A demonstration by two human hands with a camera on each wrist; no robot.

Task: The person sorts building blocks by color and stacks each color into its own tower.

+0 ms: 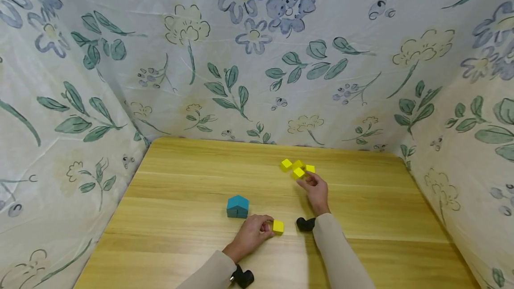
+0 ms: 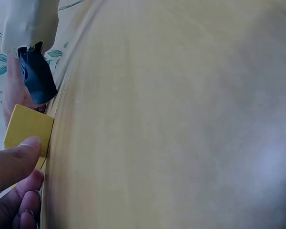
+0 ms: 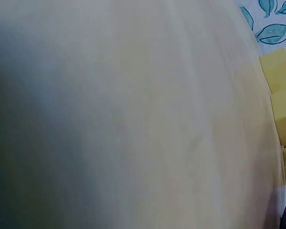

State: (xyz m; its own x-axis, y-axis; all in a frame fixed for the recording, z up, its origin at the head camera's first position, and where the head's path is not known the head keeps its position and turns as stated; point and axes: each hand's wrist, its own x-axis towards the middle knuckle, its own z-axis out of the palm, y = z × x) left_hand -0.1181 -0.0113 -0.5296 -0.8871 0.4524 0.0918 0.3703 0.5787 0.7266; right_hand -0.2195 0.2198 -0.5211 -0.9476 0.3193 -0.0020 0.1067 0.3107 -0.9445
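My left hand [image 1: 253, 233] pinches a yellow cube [image 1: 278, 227] between thumb and fingers, low over the wooden table in front of me. In the left wrist view the thumb [image 2: 26, 155] lies across one face of that yellow cube [image 2: 31, 126]. Farther back, my right hand [image 1: 317, 193] reaches to a small cluster of yellow cubes. Its thumb and forefinger tips are at the near yellow cube [image 1: 298, 173], one on each side. In the right wrist view only a bit of the fingers shows at the right edge, just below several yellow blocks [image 3: 283, 117].
A blue house-shaped block group [image 1: 238, 207] stands left of my left hand. More yellow cubes [image 1: 286, 165] lie close together behind the right hand's fingertips. The wooden table [image 1: 180, 177] is bordered by floral cloth [image 1: 241, 79] at the back and both sides.
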